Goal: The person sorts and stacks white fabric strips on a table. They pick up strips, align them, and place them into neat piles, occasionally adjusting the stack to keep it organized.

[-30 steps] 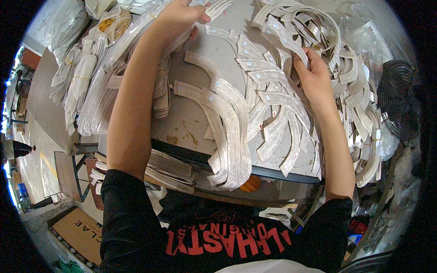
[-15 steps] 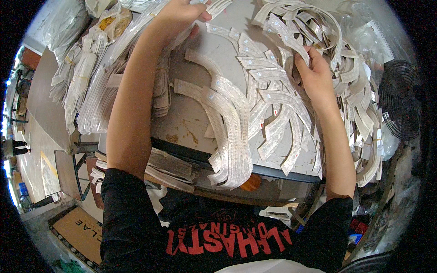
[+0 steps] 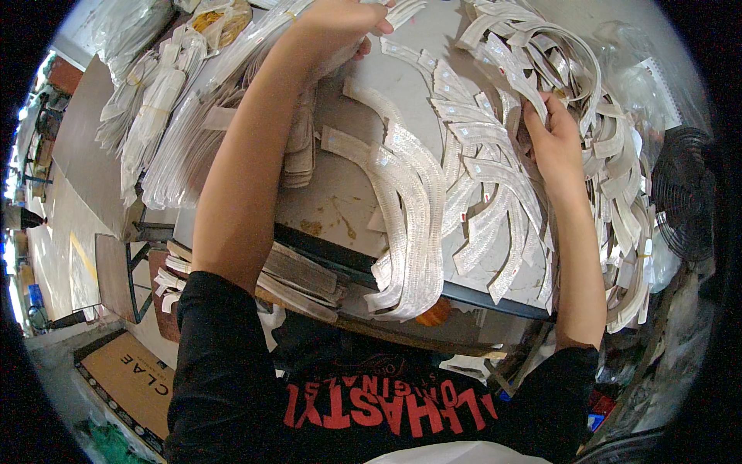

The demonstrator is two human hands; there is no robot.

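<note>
The fingers [image 3: 553, 102] of the right hand [image 3: 561, 147] are pinched on the near end of a pale, curved, cloth-like strip [image 3: 508, 66]. This strip is held over the right part of a flat grey table [image 3: 332, 220], next to a big, messy heap of pale, looped strips [image 3: 618, 182]. The left hand [image 3: 340, 31] is cut off by the top edge of the view. Two of its fingertips can be seen, but whether they are pressed on anything cannot be told. Some thin white strip ends [image 3: 407, 11] are seen just beside them.

Between the two arms, many short, pale, curved strips [image 3: 483, 166] are spread in a fan, and some are laid over others. Small light tags are seen on many of them. To their left, a bunch of long, shiny, pale, curved strips [image 3: 421, 209] is hung over the near edge of the table. By the left arm, thick stacks of flat, pale strips [image 3: 174, 166] are piled up. A black, round, wire-fronted fan [image 3: 684, 193] is seen at the far right.
</note>
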